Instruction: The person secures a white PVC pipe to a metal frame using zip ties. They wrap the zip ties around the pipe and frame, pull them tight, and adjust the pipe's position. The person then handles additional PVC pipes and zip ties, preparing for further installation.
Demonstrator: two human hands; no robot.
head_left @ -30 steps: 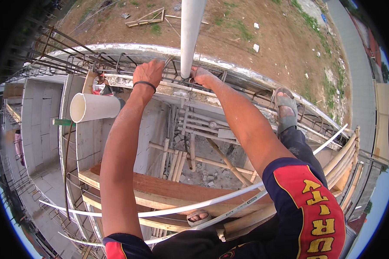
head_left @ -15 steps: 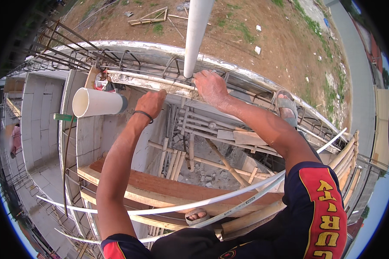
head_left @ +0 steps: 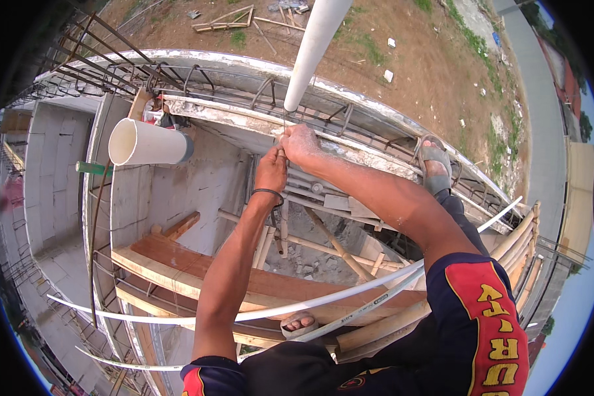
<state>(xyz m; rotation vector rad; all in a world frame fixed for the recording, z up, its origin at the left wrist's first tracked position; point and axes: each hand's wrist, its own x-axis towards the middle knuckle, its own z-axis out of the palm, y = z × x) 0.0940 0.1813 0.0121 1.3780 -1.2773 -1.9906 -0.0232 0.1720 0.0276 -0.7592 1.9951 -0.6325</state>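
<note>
My left hand [head_left: 271,173] and my right hand [head_left: 301,144] meet at the inner edge of the concrete wall top [head_left: 228,119]. The fingers of both are closed and pinched together around a thin dark wire [head_left: 284,121], which rises just above them. My fingertips partly hide one another. Just above my hands is the lower end of a long white pipe [head_left: 313,56], which slants up out of view. A dark band circles my left wrist.
To the left, a wide white pipe piece [head_left: 148,143] lies near a green bottle-like object [head_left: 94,168]. Steel bars [head_left: 105,49] stick up at far left. Below are wooden planks [head_left: 178,267], bent white tubes [head_left: 350,297] and a deep rubble-floored gap [head_left: 317,254]. One sandaled foot [head_left: 435,162] rests on the wall.
My left hand has moved right and my right hand slightly down and left, so they now meet. Earlier they were apart with a thin strand near the left hand. The view shifted slightly.
</note>
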